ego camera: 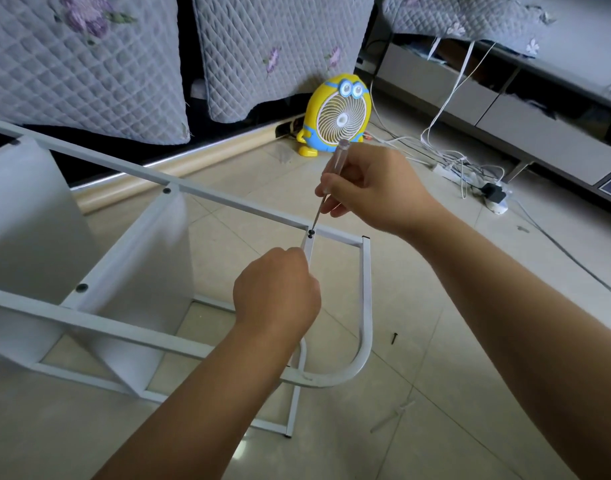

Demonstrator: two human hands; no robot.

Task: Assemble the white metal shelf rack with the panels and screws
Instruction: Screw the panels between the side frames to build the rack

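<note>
The white metal shelf rack (228,199) lies on its side on the beige tiled floor (453,306). Its flat white panels (27,220) are blurred, and the left edge of the picture cuts them off.

The right hand (373,188) has its grip closed round a slim screwdriver with a clear plastic handle (336,160). The tip sits on a small black screw (311,233) where a thin white crossbar meets the top rail. Just below that screw the left hand (276,289) is curled round the crossbar. Its fingertips are hidden behind the knuckles, and its forearm covers part of the curved end tube.

A loose black screw (394,337) lies on the floor near the rack's rounded corner. Nearer the camera there is a pale, clear object (394,415) that is too faint to identify.

Behind the rack a yellow cartoon-shaped desk fan (338,116) stands beside tangled white cables (463,171), below grey quilted flowered covers (82,64).
</note>
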